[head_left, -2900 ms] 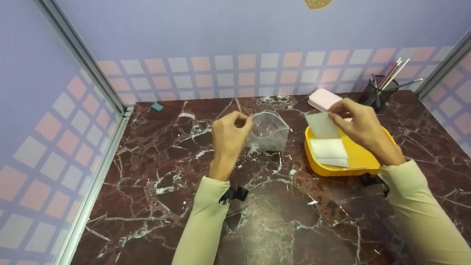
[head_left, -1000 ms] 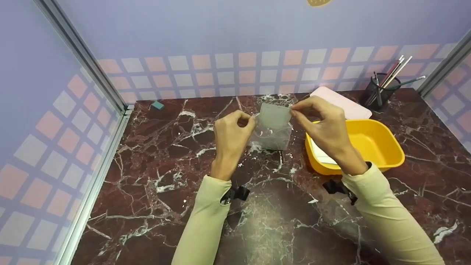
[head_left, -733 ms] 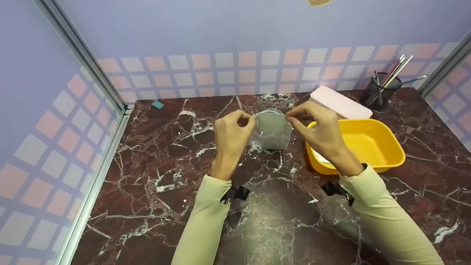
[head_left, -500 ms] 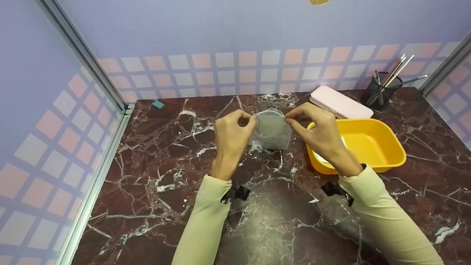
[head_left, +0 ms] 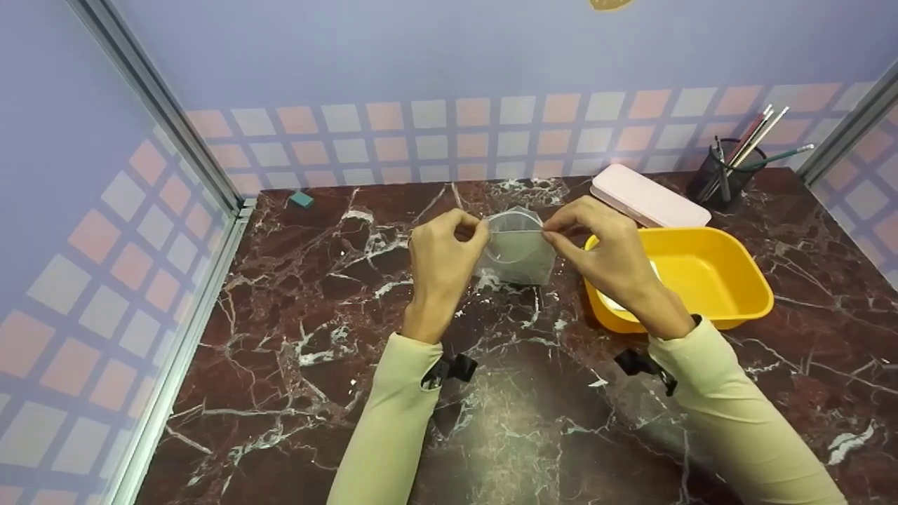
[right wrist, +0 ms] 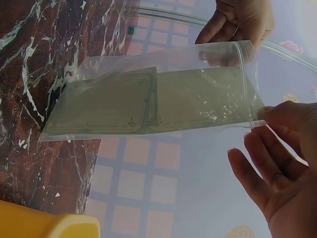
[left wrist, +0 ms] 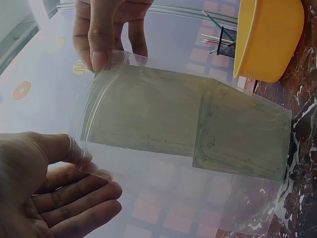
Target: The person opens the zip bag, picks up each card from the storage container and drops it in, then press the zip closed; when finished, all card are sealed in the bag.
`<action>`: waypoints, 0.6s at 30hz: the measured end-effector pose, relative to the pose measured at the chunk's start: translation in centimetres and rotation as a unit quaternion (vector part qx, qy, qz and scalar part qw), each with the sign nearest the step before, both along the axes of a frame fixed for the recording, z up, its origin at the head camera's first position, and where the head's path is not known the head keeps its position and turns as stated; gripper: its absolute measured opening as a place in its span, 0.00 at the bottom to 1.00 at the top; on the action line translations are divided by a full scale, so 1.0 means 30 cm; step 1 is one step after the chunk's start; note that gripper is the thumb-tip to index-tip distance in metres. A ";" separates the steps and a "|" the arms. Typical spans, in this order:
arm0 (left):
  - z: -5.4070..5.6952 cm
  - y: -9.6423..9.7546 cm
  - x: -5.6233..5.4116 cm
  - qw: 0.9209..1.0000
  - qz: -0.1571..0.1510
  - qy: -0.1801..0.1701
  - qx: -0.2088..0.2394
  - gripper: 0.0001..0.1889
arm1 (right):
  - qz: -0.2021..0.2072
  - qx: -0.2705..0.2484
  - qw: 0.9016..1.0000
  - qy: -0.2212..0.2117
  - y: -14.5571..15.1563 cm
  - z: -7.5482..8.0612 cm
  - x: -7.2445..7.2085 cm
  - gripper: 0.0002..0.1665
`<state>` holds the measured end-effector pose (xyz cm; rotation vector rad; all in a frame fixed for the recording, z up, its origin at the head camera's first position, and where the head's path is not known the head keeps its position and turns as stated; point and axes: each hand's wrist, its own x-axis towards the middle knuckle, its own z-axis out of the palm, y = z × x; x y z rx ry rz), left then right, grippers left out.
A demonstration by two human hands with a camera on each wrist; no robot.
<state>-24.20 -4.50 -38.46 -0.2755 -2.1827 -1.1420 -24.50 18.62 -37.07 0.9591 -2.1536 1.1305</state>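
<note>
A clear zip-lock bag (head_left: 515, 270) stands on the table with its mouth spread. My left hand (head_left: 443, 263) pinches the left corner of the mouth between thumb and fingers. My right hand (head_left: 609, 256) pinches the right end of a grey-green sheet of paper (left wrist: 141, 109) at the bag's other top corner. That sheet is mostly inside the bag, its top edge just below the zip opening. Deeper in the bag lie several similar square sheets (right wrist: 101, 106) with thin printed borders, overlapping the upper sheet's lower part.
A yellow tub (head_left: 761, 298) stands right of the bag, with white papers (head_left: 612, 300) partly hidden behind my right hand. Behind it lie a pink case (head_left: 649, 196) and a black mesh cup (head_left: 708, 186) of pencils. A small teal block (head_left: 302, 200) lies at the back left.
My right hand has brought the sheet of paper left from over the yellow tub and lowered it into the bag. My left hand has kept its pinch on the bag, nearly still.
</note>
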 end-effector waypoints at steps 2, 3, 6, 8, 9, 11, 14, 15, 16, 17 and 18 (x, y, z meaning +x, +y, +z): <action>0.001 0.000 0.001 1.000 0.000 0.001 0.001 0.05 | 0.001 0.002 1.000 -0.001 0.004 0.003 0.003 0.09; 0.000 0.001 0.002 1.000 0.000 0.002 0.001 0.05 | 0.002 0.004 1.000 -0.001 0.006 0.003 0.003 0.09; 0.000 0.001 0.001 1.000 0.001 0.005 0.000 0.05 | -0.001 0.005 1.000 -0.003 0.013 0.008 0.009 0.09; 0.000 0.001 0.001 1.000 0.002 0.005 -0.001 0.05 | -0.004 0.005 1.000 -0.004 0.018 0.012 0.011 0.08; -0.001 0.001 0.000 1.000 0.002 0.006 -0.001 0.05 | -0.004 0.005 1.000 -0.004 0.020 0.013 0.012 0.09; 0.001 0.001 0.002 1.000 0.002 0.006 -0.003 0.05 | -0.004 0.004 1.000 -0.002 0.021 0.016 0.013 0.09; 0.003 0.002 0.005 1.000 0.003 0.007 -0.006 0.05 | 0.002 0.014 1.000 0.007 0.017 0.020 0.011 0.09; 0.004 0.002 0.006 1.000 0.002 0.007 -0.006 0.05 | 0.004 0.020 1.000 0.010 0.013 0.021 0.011 0.09; 0.005 0.003 0.007 1.000 0.002 0.006 -0.006 0.05 | 0.006 0.028 0.999 0.013 0.009 0.023 0.010 0.09; 0.004 0.003 0.007 1.000 0.000 0.005 -0.005 0.05 | 0.008 0.037 0.999 0.014 0.004 0.024 0.010 0.09; 0.004 0.004 0.006 1.000 0.000 0.004 -0.005 0.05 | 0.009 0.047 0.999 0.016 -0.001 0.025 0.007 0.09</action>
